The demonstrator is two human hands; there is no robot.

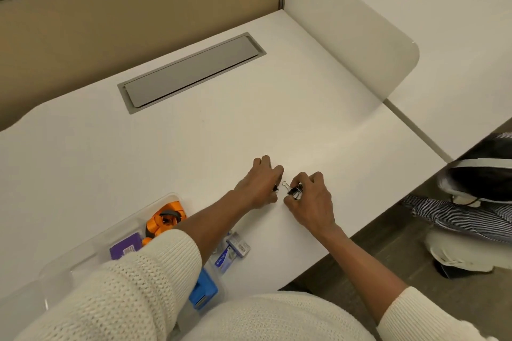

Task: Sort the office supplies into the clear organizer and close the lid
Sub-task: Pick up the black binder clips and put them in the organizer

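My left hand (261,183) and my right hand (311,201) rest close together on the white desk (194,141). The right hand is closed on black binder clips (294,189) with a silver wire handle sticking out. A small black clip (275,188) peeks from under the left hand's curled fingers. The clear organizer (91,241) lies at the lower left, partly under my left sleeve. It holds an orange tape dispenser (164,220), a purple box (124,248) and a blue stapler (203,292). Staple boxes (231,252) lie beside my left forearm.
A grey cable hatch (191,72) is set into the desk at the back. A white divider panel (352,28) stands on the right. Another person (476,194) sits low at the right beyond the desk edge.
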